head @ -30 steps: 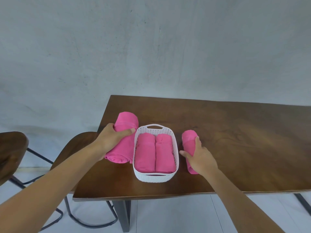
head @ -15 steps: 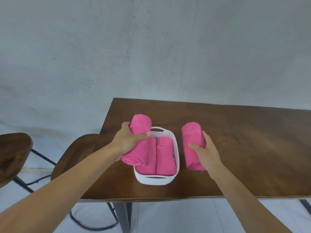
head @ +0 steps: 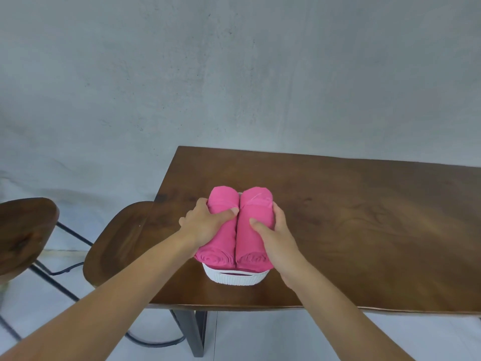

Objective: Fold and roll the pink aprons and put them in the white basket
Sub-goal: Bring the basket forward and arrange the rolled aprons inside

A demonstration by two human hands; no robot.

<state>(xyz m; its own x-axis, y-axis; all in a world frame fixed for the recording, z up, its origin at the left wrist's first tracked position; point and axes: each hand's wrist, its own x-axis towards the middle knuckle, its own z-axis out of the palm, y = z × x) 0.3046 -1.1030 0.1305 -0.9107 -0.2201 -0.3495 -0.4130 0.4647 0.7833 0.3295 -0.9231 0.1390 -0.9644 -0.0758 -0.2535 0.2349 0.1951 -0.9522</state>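
Observation:
Two rolled pink aprons lie side by side on top of the white basket (head: 234, 278), covering almost all of it; only its near wall shows. My left hand (head: 205, 225) grips the left roll (head: 221, 246), thumb across its top. My right hand (head: 273, 233) grips the right roll (head: 256, 207), thumb on top and fingers down its right side. The two rolls touch along the middle. The rolls lower in the basket are hidden beneath them.
The basket stands near the left front part of a dark wooden table (head: 364, 230). Two wooden stools (head: 119, 241) (head: 23, 233) stand to the left of the table. A grey wall is behind.
Both hands lifted their rolls from the table beside the basket and brought them together on top of it. The rolls in the basket are now covered.

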